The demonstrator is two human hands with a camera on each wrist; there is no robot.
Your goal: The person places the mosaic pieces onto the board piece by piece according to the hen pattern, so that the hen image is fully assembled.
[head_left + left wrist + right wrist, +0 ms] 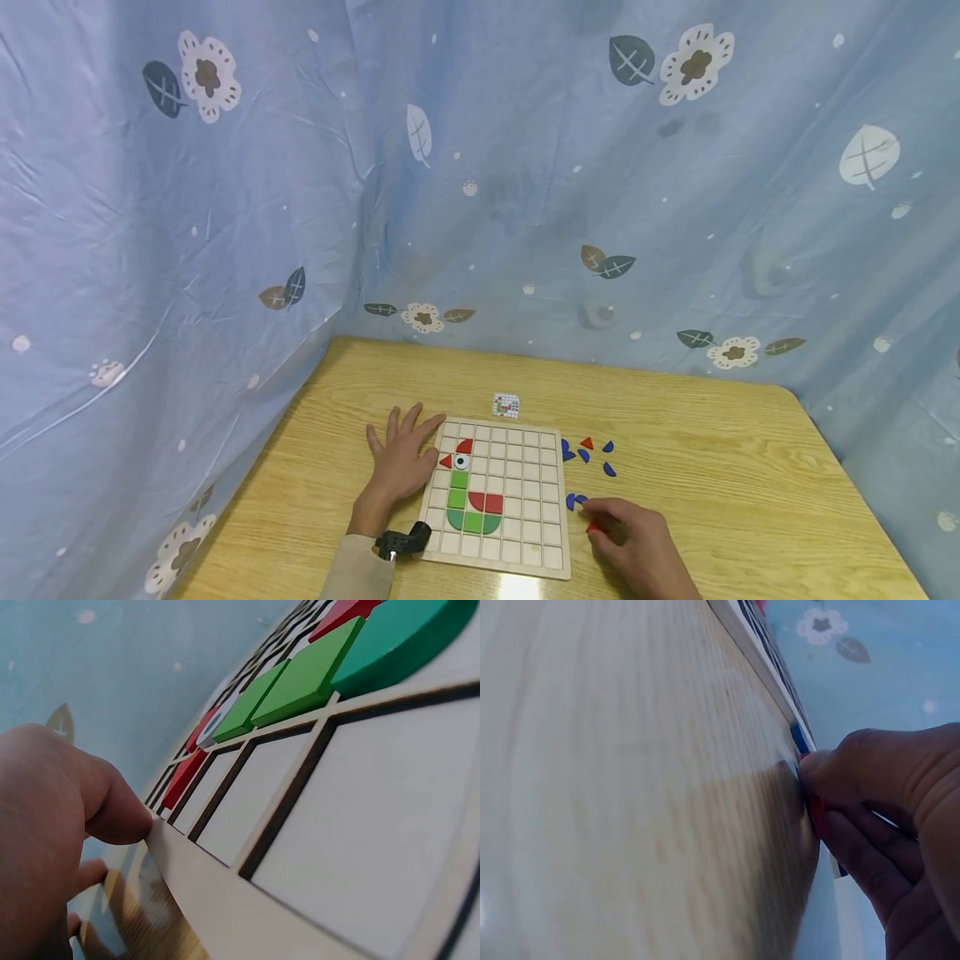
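We spread the fingers of our left hand (403, 465) at the left edge of the gridded board (513, 468), thumb and index finger touching it. Right of the board, our right hand (636, 537) pinches a red piece (818, 817) between thumb and curled fingers, low over the desk (720, 483), near two blue pieces (572, 502). Green squares (457, 498) sit in the board's cells.
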